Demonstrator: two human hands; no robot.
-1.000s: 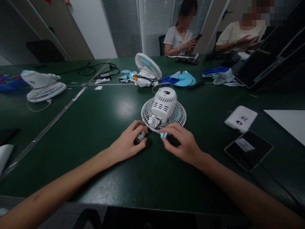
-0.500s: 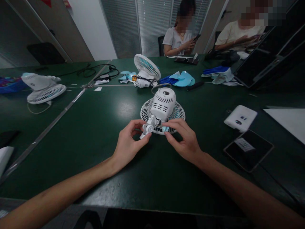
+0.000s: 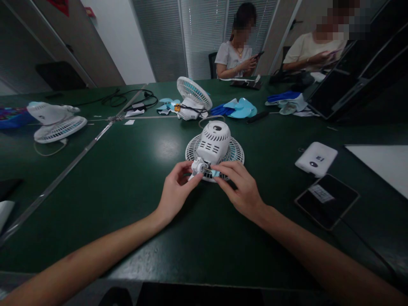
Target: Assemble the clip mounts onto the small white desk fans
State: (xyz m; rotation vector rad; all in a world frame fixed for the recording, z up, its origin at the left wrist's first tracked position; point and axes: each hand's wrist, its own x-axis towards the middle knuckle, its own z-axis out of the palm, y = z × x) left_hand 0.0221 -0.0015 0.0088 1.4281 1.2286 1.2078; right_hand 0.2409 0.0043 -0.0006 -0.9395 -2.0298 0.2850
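Lying face-down on its grille in the middle of the green table (image 3: 127, 204), the small white desk fan (image 3: 214, 146) has its motor housing pointing up and its neck joint turned toward the person. At that joint sits a small white bracket piece (image 3: 197, 166) — the left hand (image 3: 174, 191) pinches it between thumb and fingertips, pressing it against the housing. The right hand (image 3: 240, 187) closes narrowly on a small light-blue part (image 3: 215, 173) touching the grille's near rim, just beside the bracket. The step in hand looks like work at the fan's neck — whether fitting or loosening, the view does not settle. The next move would call for a steady hold on the housing and fine finger work at the joint, since the parts are tiny and partly hidden by fingers.

Farther out, a white box (image 3: 316, 159) and a dark phone (image 3: 327, 200) lie to the right; another fan (image 3: 193, 98) and blue blades (image 3: 240, 108) sit behind, and a third fan (image 3: 55, 121) lies far left.
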